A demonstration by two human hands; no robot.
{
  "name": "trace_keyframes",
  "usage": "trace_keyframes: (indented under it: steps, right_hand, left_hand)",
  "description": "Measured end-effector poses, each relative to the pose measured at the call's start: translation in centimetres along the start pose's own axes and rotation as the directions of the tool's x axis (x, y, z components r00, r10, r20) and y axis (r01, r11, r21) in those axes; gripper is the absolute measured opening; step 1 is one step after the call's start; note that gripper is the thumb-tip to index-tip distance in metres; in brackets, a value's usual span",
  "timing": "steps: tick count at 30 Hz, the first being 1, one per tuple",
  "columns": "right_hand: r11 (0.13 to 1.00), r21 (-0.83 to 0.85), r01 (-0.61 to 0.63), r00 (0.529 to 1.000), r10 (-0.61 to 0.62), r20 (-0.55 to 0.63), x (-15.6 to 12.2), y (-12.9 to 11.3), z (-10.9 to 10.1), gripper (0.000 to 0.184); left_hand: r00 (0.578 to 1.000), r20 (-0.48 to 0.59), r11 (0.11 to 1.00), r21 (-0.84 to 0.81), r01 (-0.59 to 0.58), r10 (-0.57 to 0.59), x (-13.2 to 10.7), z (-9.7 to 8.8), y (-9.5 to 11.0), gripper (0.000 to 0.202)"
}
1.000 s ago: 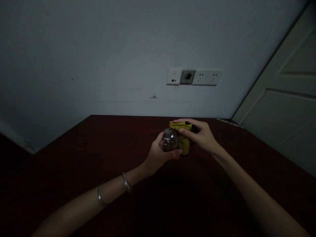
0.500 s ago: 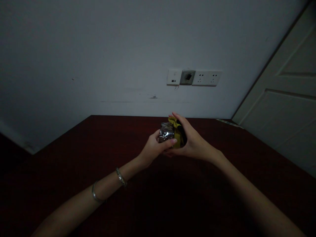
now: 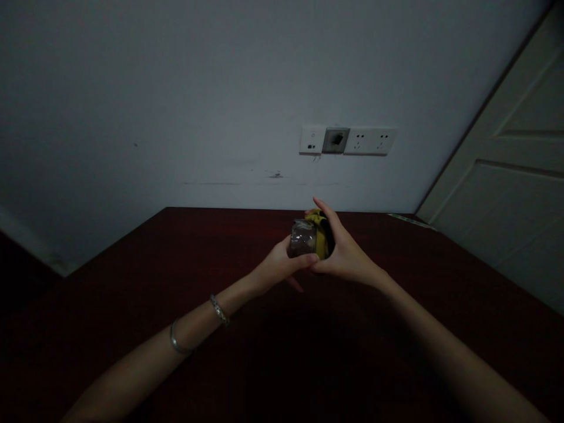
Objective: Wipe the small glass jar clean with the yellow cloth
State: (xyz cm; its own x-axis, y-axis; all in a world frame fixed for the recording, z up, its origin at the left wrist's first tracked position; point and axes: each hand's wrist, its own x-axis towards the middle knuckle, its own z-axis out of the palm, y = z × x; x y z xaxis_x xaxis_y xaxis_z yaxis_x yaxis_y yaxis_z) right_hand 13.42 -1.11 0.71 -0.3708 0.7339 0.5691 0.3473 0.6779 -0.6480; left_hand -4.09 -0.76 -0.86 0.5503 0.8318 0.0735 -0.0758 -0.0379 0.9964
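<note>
A small, clear, shiny jar (image 3: 302, 239) is held above the table, tipped on its side between my two hands. My left hand (image 3: 284, 264) grips its left part, with the thumb along the near side. Yellow cloth (image 3: 321, 241) with a dark patch covers the jar's right end. Around that end my right hand (image 3: 346, 249) curves, its fingers at the top and its thumb low. The palm side of the cloth is partly hidden. What is inside the jar is too dark to make out.
Below is a dark red-brown table (image 3: 211, 247), pushed against a pale wall (image 3: 198, 106). Sockets (image 3: 368, 141) are set in the wall behind my hands. A panelled white door (image 3: 520, 194) stands at the right, and a thin flat strip (image 3: 412, 220) lies by the table's far right edge.
The jar and both hands have shifted slightly to the right in view. My right hand's upper fingers have lifted a little, and a left finger now sticks out below the jar.
</note>
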Motion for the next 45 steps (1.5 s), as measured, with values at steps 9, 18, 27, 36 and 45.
trace_keyframes:
  steps: [9,18,27,36,45]
  right_hand:
    - [0.913,0.330,-0.239,0.960,0.274,-0.065,0.3,-0.7,-0.3,0.110]
    - [0.891,0.366,-0.268,0.959,0.284,0.011,0.6,-1.9,-0.1,0.112]
    - [0.905,0.336,-0.260,0.965,0.259,0.049,0.6,-2.0,-0.4,0.113]
    - [0.929,0.343,-0.140,0.976,0.188,-0.111,1.2,-1.9,-0.7,0.079]
    - [0.976,0.207,-0.061,0.970,0.107,-0.217,1.4,-1.6,-2.0,0.033]
  left_hand:
    - [0.971,0.026,0.971,-0.020,-0.238,0.238,0.7,-0.7,-1.1,0.097]
    - [0.962,-0.072,0.959,-0.092,-0.268,0.262,0.9,-0.5,-1.2,0.083]
    - [0.936,-0.176,0.942,-0.086,-0.325,0.306,0.6,-0.1,-1.5,0.080]
    - [0.915,-0.239,0.938,-0.048,-0.344,0.323,0.3,0.2,-1.2,0.075]
    - [0.900,-0.251,0.928,-0.020,-0.373,0.356,0.1,-0.2,-1.7,0.080]
